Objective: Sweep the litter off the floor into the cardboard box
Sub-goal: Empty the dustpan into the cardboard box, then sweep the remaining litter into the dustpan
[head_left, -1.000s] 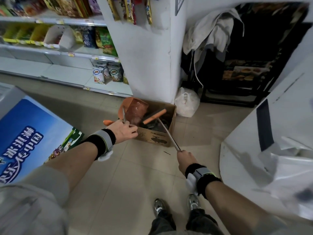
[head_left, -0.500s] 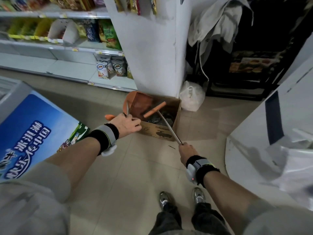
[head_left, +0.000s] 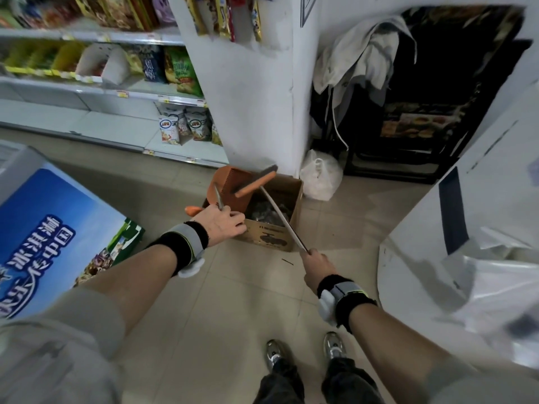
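My left hand (head_left: 223, 225) gripped the orange dustpan (head_left: 230, 186) handle, tipping the pan over the cardboard box (head_left: 274, 231). At 3 o'clock of it, my right hand (head_left: 316, 265) clamped the broom (head_left: 256, 180) stick, its head over the box, litter (head_left: 264, 211) inside.

The left hand (head_left: 223, 225) grips the metal handle of an orange dustpan (head_left: 230, 188), which is tipped up over the near-left corner of the open cardboard box (head_left: 274, 234). The right hand (head_left: 316, 265) holds the end of a long broom handle (head_left: 281, 218) that slants across the box; the orange broom head (head_left: 255, 182) lies against the dustpan's mouth. Dark litter (head_left: 264, 211) sits inside the box. The box stands on the tiled floor (head_left: 233, 301) beside a white pillar (head_left: 256, 97), with a tied white plastic bag (head_left: 320, 174) just to its right. A thin dark sliver (head_left: 287, 261) lies on the floor near the box.
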Demonstrator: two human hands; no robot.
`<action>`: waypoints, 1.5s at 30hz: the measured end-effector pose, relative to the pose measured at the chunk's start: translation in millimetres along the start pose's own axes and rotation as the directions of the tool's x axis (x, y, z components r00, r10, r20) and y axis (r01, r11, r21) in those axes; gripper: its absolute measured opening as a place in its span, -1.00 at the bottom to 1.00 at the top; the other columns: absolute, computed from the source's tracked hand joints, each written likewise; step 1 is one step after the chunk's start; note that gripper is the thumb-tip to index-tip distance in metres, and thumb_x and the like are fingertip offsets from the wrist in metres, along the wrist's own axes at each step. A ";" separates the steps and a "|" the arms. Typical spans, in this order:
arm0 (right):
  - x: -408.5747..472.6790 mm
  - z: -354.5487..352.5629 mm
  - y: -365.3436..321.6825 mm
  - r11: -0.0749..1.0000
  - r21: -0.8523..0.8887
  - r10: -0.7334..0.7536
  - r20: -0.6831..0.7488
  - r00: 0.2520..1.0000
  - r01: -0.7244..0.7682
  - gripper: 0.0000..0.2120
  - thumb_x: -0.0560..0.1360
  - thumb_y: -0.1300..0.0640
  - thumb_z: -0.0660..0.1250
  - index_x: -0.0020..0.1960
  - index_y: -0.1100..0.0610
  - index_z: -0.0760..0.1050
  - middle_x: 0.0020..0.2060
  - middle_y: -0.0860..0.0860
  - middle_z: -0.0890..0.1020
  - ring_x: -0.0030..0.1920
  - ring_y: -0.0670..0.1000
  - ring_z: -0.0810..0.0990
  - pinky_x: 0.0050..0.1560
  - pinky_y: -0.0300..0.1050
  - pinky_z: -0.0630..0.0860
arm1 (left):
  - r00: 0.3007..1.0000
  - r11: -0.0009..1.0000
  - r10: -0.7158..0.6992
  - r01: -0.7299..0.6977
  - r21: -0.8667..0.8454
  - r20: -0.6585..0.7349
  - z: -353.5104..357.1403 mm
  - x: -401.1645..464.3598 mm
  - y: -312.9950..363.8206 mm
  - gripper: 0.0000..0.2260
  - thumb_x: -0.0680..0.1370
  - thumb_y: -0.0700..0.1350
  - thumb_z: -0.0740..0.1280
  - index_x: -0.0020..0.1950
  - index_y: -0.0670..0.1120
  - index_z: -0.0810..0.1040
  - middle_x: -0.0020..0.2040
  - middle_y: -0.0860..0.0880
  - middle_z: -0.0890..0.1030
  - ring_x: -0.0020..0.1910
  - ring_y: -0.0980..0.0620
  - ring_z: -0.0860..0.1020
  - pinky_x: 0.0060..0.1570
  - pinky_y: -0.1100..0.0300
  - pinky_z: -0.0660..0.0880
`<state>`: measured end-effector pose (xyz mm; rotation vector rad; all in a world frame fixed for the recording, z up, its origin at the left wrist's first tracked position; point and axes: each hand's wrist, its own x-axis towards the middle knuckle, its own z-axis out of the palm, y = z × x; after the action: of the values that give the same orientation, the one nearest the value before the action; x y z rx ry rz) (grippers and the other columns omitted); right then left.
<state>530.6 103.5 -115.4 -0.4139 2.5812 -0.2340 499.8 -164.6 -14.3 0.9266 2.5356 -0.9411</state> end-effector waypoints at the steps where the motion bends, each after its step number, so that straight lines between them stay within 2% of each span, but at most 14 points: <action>1: 1.3 0.9 -4.7 0.999 -0.026 -0.021 0.007 1.000 0.021 -0.54 0.50 0.34 0.22 0.39 0.21 0.30 0.21 0.19 0.47 0.20 0.24 0.48 0.15 0.06 0.49 | 1.000 1.000 -0.010 0.010 -0.009 -0.002 -4.0 -2.2 -1.1 -0.69 0.54 -0.30 0.19 0.23 -0.06 0.27 0.18 -0.11 0.36 0.00 -0.16 0.49 -0.27 0.02 0.42; 6: 0.3 4.0 -5.4 0.991 -0.111 -0.072 0.022 0.997 0.074 -0.48 0.50 0.35 0.20 0.45 0.23 0.23 0.24 0.21 0.47 0.22 0.24 0.48 0.15 0.06 0.49 | 0.994 0.993 -0.111 0.111 -0.039 0.003 -10.5 -20.5 -12.7 -0.65 0.57 -0.32 0.12 0.30 -0.03 0.23 0.24 -0.10 0.32 0.07 -0.17 0.48 -0.20 0.01 0.48; 11: -2.3 -29.9 -12.1 0.993 -0.032 -0.119 -0.028 0.993 0.118 -0.47 0.47 0.33 0.22 0.43 0.16 0.28 0.17 0.18 0.52 0.17 0.24 0.53 0.13 0.02 0.50 | 0.931 0.922 -0.364 0.362 -0.135 0.010 -27.8 -57.3 -41.4 -0.53 0.54 -0.33 0.14 0.38 0.03 0.18 0.34 -0.08 0.29 0.14 -0.15 0.47 -0.10 -0.01 0.48; 15: 7.9 -62.7 -38.9 0.966 0.215 -0.138 -0.046 0.989 0.145 -0.61 0.46 0.14 0.31 0.28 -0.04 0.43 0.08 0.11 0.63 0.09 0.20 0.62 0.08 0.00 0.58 | 0.785 0.757 -0.617 0.610 -0.233 0.054 -45.4 -101.2 -50.0 -0.50 0.53 -0.31 0.18 0.40 0.04 0.19 0.37 -0.07 0.25 0.13 -0.16 0.46 -0.17 0.00 0.49; 20: 8.2 -84.3 -79.6 0.838 0.488 -0.282 0.003 0.959 0.245 -0.65 0.45 0.12 0.39 0.23 0.02 0.57 0.06 0.00 0.63 0.08 0.13 0.63 0.06 -0.09 0.55 | 0.550 0.504 -0.825 0.819 -0.273 0.127 -66.8 -170.1 -11.4 -0.49 0.53 -0.29 0.09 0.44 0.07 0.22 0.38 -0.03 0.23 0.12 -0.17 0.48 -0.23 -0.01 0.45; 23: -7.1 -88.2 -100.7 0.777 0.577 -0.355 0.072 0.932 0.252 -0.83 0.45 0.21 0.34 0.01 0.09 0.62 -0.24 0.00 0.60 -0.24 0.11 0.60 -0.22 -0.11 0.53 | 0.488 0.447 -0.855 0.865 -0.229 0.176 -79.2 -194.6 33.2 -0.56 0.54 -0.27 0.09 0.40 0.01 0.29 0.38 -0.06 0.30 0.09 -0.17 0.51 -0.31 0.03 0.41; 26: -35.8 -90.1 -120.6 0.754 0.592 -0.430 0.115 0.896 0.286 -0.85 0.43 0.28 0.25 -0.18 0.15 0.59 -0.46 0.08 0.51 -0.51 0.06 0.39 -0.46 -0.20 0.38 | 0.370 0.340 -0.912 0.923 -0.181 0.174 -89.4 -230.2 83.8 -0.58 0.48 -0.29 0.14 0.30 -0.02 0.45 0.26 -0.10 0.48 -0.12 -0.18 0.59 -0.49 0.12 0.33; 28: -56.8 -89.9 -133.9 0.782 0.526 -0.473 0.152 0.868 0.334 -0.81 0.42 0.28 0.22 -0.17 0.14 0.60 -0.51 0.07 0.48 -0.60 0.04 0.32 -0.58 -0.34 0.27 | 0.329 0.304 -0.931 0.938 -0.164 0.156 -91.4 -255.3 117.9 -0.64 0.39 -0.31 0.36 0.15 -0.05 0.56 0.02 -0.10 0.57 -0.31 -0.14 0.59 -0.60 0.18 0.33; 30: -83.9 -83.0 -150.4 0.808 0.454 -0.517 0.241 0.822 0.375 -0.82 0.40 0.28 0.24 -0.10 0.16 0.60 -0.58 0.04 0.44 -0.68 -0.01 0.27 -0.64 -0.40 0.20 | 0.256 0.224 -0.946 0.960 -0.169 0.198 -92.3 -281.6 162.8 -0.68 0.35 -0.31 0.36 0.07 -0.06 0.60 -0.08 -0.09 0.58 -0.38 -0.12 0.57 -0.64 0.19 0.36; 33: -118.9 -63.4 -174.1 0.823 0.314 -0.566 0.391 0.726 0.473 -0.94 0.36 0.26 0.31 -0.26 0.16 0.46 -0.61 0.02 0.42 -0.70 -0.01 0.26 -0.64 -0.39 0.18 | 0.122 0.067 -0.954 0.977 -0.203 0.272 -89.7 -305.9 236.9 -0.58 0.31 -0.30 0.18 0.09 -0.05 0.59 -0.06 -0.07 0.58 -0.38 -0.11 0.58 -0.62 0.16 0.39; 37: -165.8 -26.0 -201.3 0.786 0.073 -0.517 0.621 0.589 0.614 -0.76 0.43 0.27 0.34 -0.41 0.20 0.46 -0.71 0.00 0.45 -0.78 -0.05 0.33 -0.68 -0.40 0.26 | -0.008 -0.106 -0.842 0.983 -0.150 0.540 -91.4 -320.2 340.6 -0.41 0.25 -0.26 0.46 0.25 0.02 0.46 0.02 -0.02 0.57 -0.35 -0.11 0.60 -0.58 0.14 0.43; 39: -193.5 1.4 -211.7 0.792 0.018 -0.451 0.690 0.566 0.610 -0.76 0.43 0.35 0.31 -0.41 0.25 0.45 -0.68 0.05 0.46 -0.76 -0.03 0.36 -0.66 -0.38 0.29 | -0.066 -0.186 -0.760 0.975 -0.118 0.647 -107.6 -325.0 390.2 -0.41 0.31 -0.26 0.44 0.32 0.02 0.46 0.11 -0.02 0.56 -0.26 -0.13 0.63 -0.51 0.12 0.42; 42: -233.3 54.7 -220.7 0.824 0.003 -0.327 0.818 0.473 0.566 -0.69 0.53 0.42 0.17 -0.38 0.28 0.37 -0.61 0.10 0.47 -0.74 -0.06 0.39 -0.67 -0.32 0.36 | -0.192 -0.372 -0.618 0.926 -0.068 0.762 -131.6 -333.3 465.9 -0.51 0.47 -0.30 0.22 0.38 0.00 0.34 0.27 -0.04 0.42 0.07 -0.19 0.55 -0.22 0.01 0.48; 45: -309.5 120.5 -220.4 0.767 -0.089 -0.213 0.899 0.384 0.635 -0.69 0.57 0.38 0.12 -0.34 0.30 0.41 -0.56 0.12 0.52 -0.67 -0.06 0.44 -0.65 -0.34 0.40 | -0.336 -0.572 -0.457 0.820 0.018 0.824 -173.8 -342.8 568.3 -0.58 0.52 -0.26 0.19 0.36 -0.01 0.34 0.31 -0.05 0.38 0.12 -0.17 0.52 -0.20 0.03 0.41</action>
<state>901.1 -10.4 -22.8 -1.0850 1.4226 0.3302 1124.2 119.4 -1.7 -2.0092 2.0686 0.1297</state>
